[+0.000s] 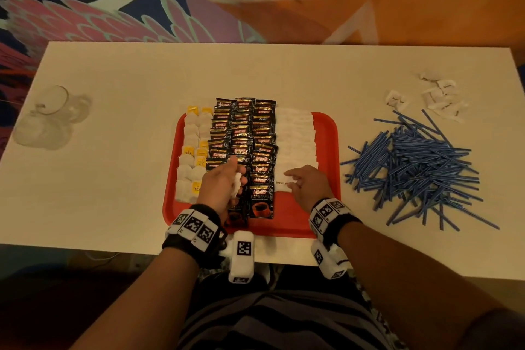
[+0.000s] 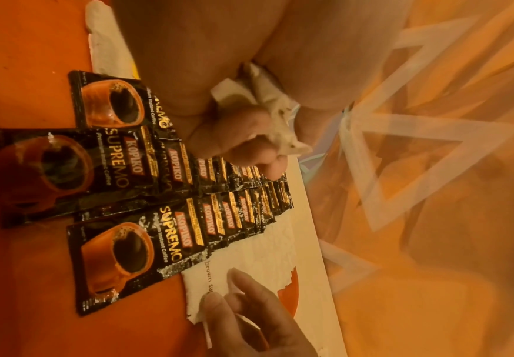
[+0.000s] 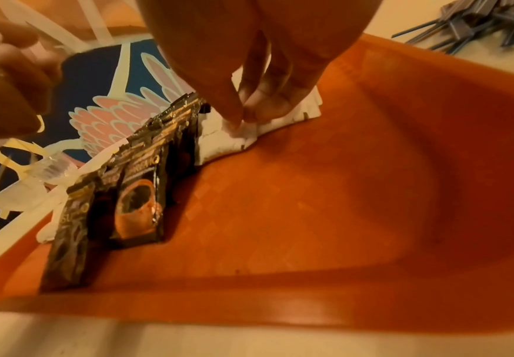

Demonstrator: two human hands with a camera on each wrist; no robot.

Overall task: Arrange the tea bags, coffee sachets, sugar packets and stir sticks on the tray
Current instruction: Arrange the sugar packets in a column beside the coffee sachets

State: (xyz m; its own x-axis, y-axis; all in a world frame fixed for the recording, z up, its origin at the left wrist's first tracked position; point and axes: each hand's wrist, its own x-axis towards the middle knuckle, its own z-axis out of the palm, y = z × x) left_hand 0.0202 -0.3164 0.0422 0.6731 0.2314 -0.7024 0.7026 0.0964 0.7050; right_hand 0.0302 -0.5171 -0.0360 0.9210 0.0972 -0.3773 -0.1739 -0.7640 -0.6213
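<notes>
Far left on the white table (image 1: 113,207): clear glass cups (image 1: 48,119), one tipped over, well apart from the rest. Center: red tray (image 1: 329,133). On its left side, tea bags (image 1: 189,176) in overlapping columns, white w/ yellow tags. Next, three columns of black coffee sachets (image 1: 244,136) shingled front to back, nearest ones showing the cup print. Left hand (image 1: 220,183) hovers over the near sachets, fingers curled round a bunch of white packets (image 2: 275,116) held in the fist. Right of the sachets: column of white sugar packets (image 1: 297,136), overlapped, nearest one printed "brown su…". Right hand (image 1: 308,185) is on that nearest packet, thumb and fingertips (image 3: 265,106) pinching its edge against the stack. Rest of tray's right strip is bare red. Off the tray to the right: loose heap of blue stir sticks (image 1: 417,162) on the table, and beyond them, far right corner, a few more white packets (image 1: 437,95) scattered.
</notes>
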